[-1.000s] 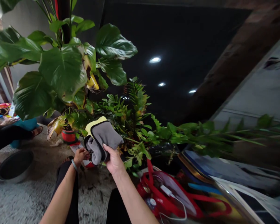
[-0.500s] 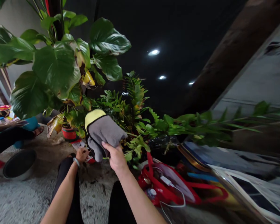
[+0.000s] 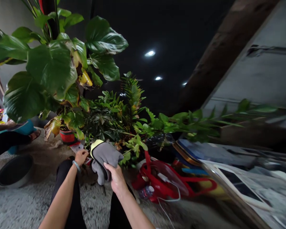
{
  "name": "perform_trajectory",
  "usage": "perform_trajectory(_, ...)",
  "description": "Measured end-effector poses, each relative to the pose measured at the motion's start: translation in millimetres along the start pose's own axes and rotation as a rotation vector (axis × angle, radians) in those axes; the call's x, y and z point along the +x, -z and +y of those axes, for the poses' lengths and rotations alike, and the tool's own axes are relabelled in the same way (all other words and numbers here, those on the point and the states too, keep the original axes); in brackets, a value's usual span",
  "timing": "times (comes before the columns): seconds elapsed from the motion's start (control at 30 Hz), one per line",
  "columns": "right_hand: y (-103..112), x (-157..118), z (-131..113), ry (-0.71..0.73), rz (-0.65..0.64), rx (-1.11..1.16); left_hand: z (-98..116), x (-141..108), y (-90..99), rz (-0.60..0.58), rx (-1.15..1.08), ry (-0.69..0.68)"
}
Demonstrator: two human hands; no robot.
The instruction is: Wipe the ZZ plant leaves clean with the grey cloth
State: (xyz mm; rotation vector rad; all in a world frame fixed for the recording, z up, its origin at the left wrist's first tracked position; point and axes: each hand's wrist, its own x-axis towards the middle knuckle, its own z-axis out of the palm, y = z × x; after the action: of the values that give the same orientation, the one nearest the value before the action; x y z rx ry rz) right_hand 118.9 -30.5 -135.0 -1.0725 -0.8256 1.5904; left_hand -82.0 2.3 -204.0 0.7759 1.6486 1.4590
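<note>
My right hand point(image 3: 117, 178) is closed on a thick grey cloth point(image 3: 106, 156) with black trim and a yellow underside that shows at its upper left corner. The cloth hangs folded over, its lower end drooping in front of my knees. Beside it on the left, my left hand point(image 3: 81, 157) has its fingers curled together in a pinch, a pale bangle on the wrist. What those fingers hold, if anything, is too small to make out. Behind my left hand lies a red and white printed packet point(image 3: 76, 147), partly covered.
Potted plants point(image 3: 67, 136) with large leaves stand ahead. At right are a red bag point(image 3: 166, 184) with a white cable, a plastic bottle point(image 3: 147, 191) and a blurred white-framed tablet-like thing point(image 3: 240, 183). A dark basin point(image 3: 15, 171) sits at left, near another person's leg point(image 3: 11, 143).
The cloth has swung downward and folded over more, showing less yellow. My right hand still grips it. The view has turned slightly, shifting the surroundings left. My left hand stays near the packet.
</note>
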Motion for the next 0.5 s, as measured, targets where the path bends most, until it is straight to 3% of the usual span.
perform_trajectory(0.1,5,-4,-13,0.065,0.039,0.001,17,-25,-2.0,0.047,-0.090,-0.018)
perform_trajectory(0.23,18,-7,-21,0.143,0.112,-0.088,53,-83,-12.3,0.129,-0.240,-0.236)
perform_trajectory(0.37,24,-16,-26,0.308,0.123,-0.224,76,-139,-36.6,-0.072,-0.209,-0.342)
perform_trajectory(0.5,19,-37,-36,0.703,-0.039,-0.561,68,-167,-54.9,-0.217,-0.340,-0.216)
